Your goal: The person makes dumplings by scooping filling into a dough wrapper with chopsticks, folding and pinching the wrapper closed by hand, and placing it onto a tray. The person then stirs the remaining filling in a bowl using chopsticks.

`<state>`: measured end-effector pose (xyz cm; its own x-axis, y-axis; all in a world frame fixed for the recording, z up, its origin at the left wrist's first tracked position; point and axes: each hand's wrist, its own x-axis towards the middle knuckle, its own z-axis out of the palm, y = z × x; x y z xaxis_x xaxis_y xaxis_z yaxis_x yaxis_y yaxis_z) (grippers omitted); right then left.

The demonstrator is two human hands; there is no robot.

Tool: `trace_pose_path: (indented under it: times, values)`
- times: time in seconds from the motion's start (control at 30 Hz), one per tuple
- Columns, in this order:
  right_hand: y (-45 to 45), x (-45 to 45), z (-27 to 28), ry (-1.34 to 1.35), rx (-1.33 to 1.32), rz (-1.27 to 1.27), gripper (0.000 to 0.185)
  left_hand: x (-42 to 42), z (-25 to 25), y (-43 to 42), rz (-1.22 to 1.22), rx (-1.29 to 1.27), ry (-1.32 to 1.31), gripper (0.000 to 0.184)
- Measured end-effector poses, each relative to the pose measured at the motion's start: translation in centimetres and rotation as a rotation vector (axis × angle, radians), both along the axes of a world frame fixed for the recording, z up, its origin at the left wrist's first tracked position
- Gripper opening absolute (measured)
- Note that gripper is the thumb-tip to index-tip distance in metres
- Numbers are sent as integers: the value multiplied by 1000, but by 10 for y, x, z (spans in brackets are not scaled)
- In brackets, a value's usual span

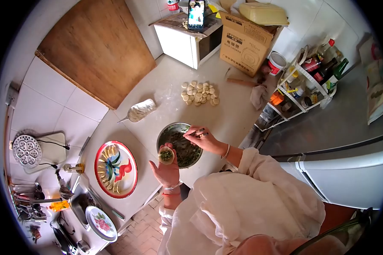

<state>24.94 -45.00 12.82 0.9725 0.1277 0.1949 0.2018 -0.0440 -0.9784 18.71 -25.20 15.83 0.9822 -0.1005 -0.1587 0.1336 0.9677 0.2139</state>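
Note:
On the fingers of my left hand, palm up, lies a round dough wrapper with green filling in its middle. My right hand is closed around a dark, thin utensil above the metal bowl. Dark green filling is inside that bowl, right beside my left hand. Beyond the bowl several small dough pieces sit in a pile. To the left, an oval red-rimmed tray carries several folded dumplings along its left side.
A flour scoop lies left of the dough pile. Farther back stand a wooden board, a white cabinet with a phone, and a cardboard box. A rolling pin and bottle rack are at the right.

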Motion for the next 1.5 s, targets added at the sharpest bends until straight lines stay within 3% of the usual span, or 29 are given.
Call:
trace_pose_path:
  times: [0.03,0.13,0.27,0.37,0.4,0.5,0.73,1.13,1.5]
  values:
    - [-3,5,-17,-298,-182,-44,7,2,1,-1,0,-11,10,75]
    - [-14,-5,-25,-302,-199,-6,9,7,0,-4,-17,30,27,77]
    - [-22,-20,19,207,297,-54,8,15,0,-7,-35,-31,-9,76]
    - [-36,-22,36,318,424,-175,14,24,-2,-11,-20,-85,6,77]
    - [-40,-25,34,333,648,-174,16,28,1,-15,-6,-99,40,78]
    - [-47,-33,37,369,863,-178,20,33,7,-24,23,-121,29,80]
    - [-45,-46,46,392,807,-197,21,39,11,-38,17,-81,-78,81]
    - [-18,-54,52,371,595,-194,22,38,13,-37,113,-22,-7,79]
    - [-20,-48,47,377,673,-98,22,30,10,-24,145,-34,10,77]
